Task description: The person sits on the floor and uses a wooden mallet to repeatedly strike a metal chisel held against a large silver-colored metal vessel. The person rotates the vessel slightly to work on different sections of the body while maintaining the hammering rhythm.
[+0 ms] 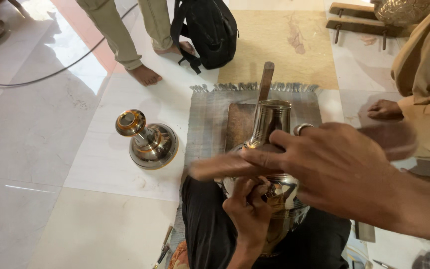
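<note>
Left hand (pixel 249 205) grips brass vessel (pixel 273 149) — right hand (pixel 332 167) spread over it.

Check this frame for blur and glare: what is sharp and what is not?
Head view: right hand smeared by motion blur at the fingers; left hand and metal vessel sharp; window glare whitens the floor upper left; second vessel crisp.

Floor's all glossy pale marble tiles (pixel 41 129) with a tan stone slab (pixel 279 45) further back, bright daylight glaring off the top left corner, and a fringed grey woven mat (pixel 207 124) spread over the middle
</note>
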